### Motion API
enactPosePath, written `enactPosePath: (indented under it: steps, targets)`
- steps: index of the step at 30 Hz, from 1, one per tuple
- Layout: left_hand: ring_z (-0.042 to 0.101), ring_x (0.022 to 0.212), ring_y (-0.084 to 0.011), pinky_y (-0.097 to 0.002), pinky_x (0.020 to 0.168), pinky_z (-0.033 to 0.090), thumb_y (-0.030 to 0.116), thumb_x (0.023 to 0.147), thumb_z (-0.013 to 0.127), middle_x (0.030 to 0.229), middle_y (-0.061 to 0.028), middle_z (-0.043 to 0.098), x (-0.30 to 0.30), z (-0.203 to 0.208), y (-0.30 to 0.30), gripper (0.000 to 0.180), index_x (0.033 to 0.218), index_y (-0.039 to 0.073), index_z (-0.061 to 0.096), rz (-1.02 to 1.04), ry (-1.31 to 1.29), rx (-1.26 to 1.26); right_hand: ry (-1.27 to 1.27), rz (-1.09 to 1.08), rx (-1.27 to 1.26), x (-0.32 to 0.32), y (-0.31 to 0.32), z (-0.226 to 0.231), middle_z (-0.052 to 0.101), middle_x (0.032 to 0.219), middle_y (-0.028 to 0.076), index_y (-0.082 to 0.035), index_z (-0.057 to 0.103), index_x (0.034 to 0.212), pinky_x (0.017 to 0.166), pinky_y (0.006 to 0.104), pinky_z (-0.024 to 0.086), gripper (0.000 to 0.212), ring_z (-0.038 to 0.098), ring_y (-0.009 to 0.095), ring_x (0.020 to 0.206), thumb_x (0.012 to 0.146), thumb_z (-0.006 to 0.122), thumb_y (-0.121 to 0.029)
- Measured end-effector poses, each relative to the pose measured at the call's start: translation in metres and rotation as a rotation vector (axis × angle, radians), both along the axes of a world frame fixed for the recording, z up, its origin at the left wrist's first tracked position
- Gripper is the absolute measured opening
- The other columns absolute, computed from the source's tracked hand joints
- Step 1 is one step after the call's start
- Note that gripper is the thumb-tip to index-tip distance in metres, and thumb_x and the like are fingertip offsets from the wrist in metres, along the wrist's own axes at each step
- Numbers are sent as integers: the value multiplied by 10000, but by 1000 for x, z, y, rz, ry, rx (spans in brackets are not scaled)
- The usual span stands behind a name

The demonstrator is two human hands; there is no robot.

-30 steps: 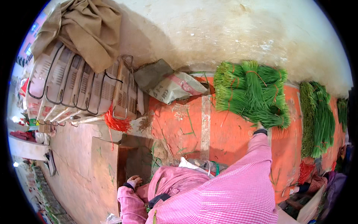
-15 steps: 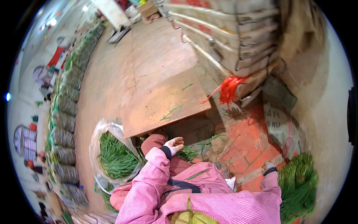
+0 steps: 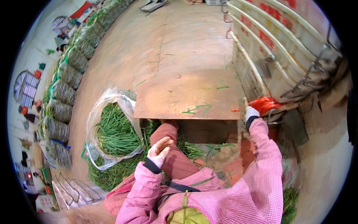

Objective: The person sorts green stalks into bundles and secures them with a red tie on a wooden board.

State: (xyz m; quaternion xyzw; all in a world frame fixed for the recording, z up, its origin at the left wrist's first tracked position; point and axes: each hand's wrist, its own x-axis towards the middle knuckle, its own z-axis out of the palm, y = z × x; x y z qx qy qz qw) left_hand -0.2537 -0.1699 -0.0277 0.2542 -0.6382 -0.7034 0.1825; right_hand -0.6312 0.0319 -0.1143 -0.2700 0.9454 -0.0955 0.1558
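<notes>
My left hand (image 3: 160,151), in a pale glove with stained fingers, is held above my left thigh. Its fingers are loosely bent and nothing shows in it. On the right, my right hand (image 3: 252,112) reaches to a bunch of red plastic strips (image 3: 265,105) at the lower corner of the crates. One finger points upward, and the other fingers are too hidden to show a grip. In front of my knees stands a low wooden board table (image 3: 160,104) with a few green leaf pieces on top. Left of it, a clear plastic bag (image 3: 92,125) holds long green stalks (image 3: 117,128).
White crates (image 3: 257,48) with red markings are stacked at the right. A long row of wrapped green bundles (image 3: 61,91) runs along the left. Loose greens (image 3: 112,175) lie beside the bag, and more greens (image 3: 290,201) are at the lower right. Bent metal rods (image 3: 71,192) lie at the lower left.
My right hand has moved from beside the greens at the lower right up to the red strips. My left hand has drawn back toward me. The view has turned right.
</notes>
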Motion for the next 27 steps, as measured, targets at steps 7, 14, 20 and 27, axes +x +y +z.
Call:
enactPosePath:
  steps: [7, 14, 20, 27]
  targets:
    - [539, 905, -164, -286, 828, 410, -16, 773, 508, 984, -112, 566, 108, -15, -31, 348, 1116, -20, 450, 482, 98, 37, 192, 257, 156, -73, -48, -37, 564, 738, 204, -106, 586, 808, 620, 425, 441, 202, 561, 340, 705, 784, 468, -269]
    - [556, 825, -155, -269, 751, 457, 46, 773, 547, 953, -123, 571, 162, -64, -36, 336, 1089, -11, 451, 759, -66, 217, 144, 576, 167, 46, -248, 26, 572, 839, 214, -52, 617, 846, 715, 398, 446, 212, 562, 331, 810, 735, 481, -171]
    - [568, 840, -154, -250, 718, 468, 6, 725, 583, 958, -110, 581, 199, -118, -86, 393, 1096, 5, 454, 985, -71, 336, 60, 655, 492, 83, -311, -17, 573, 937, 190, 26, 464, 1090, 759, 375, 443, 428, 549, 313, 896, 727, 529, -191]
    - [591, 773, -135, -188, 554, 449, 24, 692, 623, 893, -51, 598, 258, -143, -170, 389, 1044, 41, 458, 1473, 184, 504, 124, 934, 66, 202, -378, 52, 588, 808, 186, -20, 459, 1127, 655, 373, 458, 452, 582, 298, 736, 718, 551, -190]
